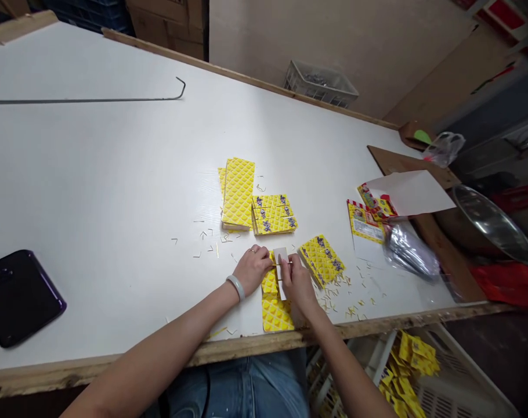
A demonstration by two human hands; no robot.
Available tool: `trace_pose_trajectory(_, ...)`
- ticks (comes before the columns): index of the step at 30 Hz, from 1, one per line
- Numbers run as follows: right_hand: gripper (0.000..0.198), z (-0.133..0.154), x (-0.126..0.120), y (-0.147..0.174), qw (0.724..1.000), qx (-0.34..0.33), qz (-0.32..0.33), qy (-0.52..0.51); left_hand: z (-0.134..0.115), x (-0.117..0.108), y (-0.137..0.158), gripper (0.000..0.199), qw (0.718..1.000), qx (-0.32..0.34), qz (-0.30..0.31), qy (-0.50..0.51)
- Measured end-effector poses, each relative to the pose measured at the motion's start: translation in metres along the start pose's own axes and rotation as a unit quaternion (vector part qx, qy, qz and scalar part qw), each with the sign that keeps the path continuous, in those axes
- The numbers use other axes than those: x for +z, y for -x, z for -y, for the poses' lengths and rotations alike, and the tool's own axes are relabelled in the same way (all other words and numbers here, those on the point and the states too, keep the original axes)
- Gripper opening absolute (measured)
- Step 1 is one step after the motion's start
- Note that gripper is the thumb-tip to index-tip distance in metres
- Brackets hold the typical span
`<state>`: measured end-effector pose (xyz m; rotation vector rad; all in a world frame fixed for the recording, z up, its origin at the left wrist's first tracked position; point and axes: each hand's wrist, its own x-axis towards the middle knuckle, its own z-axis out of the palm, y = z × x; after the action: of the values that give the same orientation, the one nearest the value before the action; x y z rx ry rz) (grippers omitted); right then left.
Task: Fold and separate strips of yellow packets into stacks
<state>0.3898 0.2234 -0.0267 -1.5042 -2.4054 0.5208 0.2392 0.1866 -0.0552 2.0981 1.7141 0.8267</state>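
Observation:
Near the table's front edge lies a yellow patterned card (pixel 278 316), with a folded flap whose plain white side (pixel 281 255) faces up. My left hand (pixel 250 270), wearing a pale bracelet (pixel 236 287), is closed, its fingertips pinching the card's upper left part. On the other side, my right hand (pixel 297 283) is closed with thumb and fingers on the white flap. A thin yellowish strip runs between both hands' fingertips. Beyond them are a tall stack of yellow cards (pixel 238 191) and a shorter stack with small printed figures (pixel 275 215). A similar stack (pixel 322 259) sits right of my right hand.
Small bent strips (pixel 336 293) litter the table around the stacks. A black phone (pixel 22 296) lies left, and a hooked metal rod (pixel 94 100) behind it. Opened packaging (pixel 407 194) and plastic bags (pixel 412 252) are at right. A crate (pixel 464 371) of yellow packets stands below the wooden edge.

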Motion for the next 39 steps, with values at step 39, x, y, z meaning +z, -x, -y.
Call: trace_pose_trajectory(39, 0.019, 0.015, -0.002, -0.002, 0.973, 0.016, 0.117, 0.2, -0.003, -0.024, 0.017, 0.055, 0.991, 0.03, 0.116, 0.055)
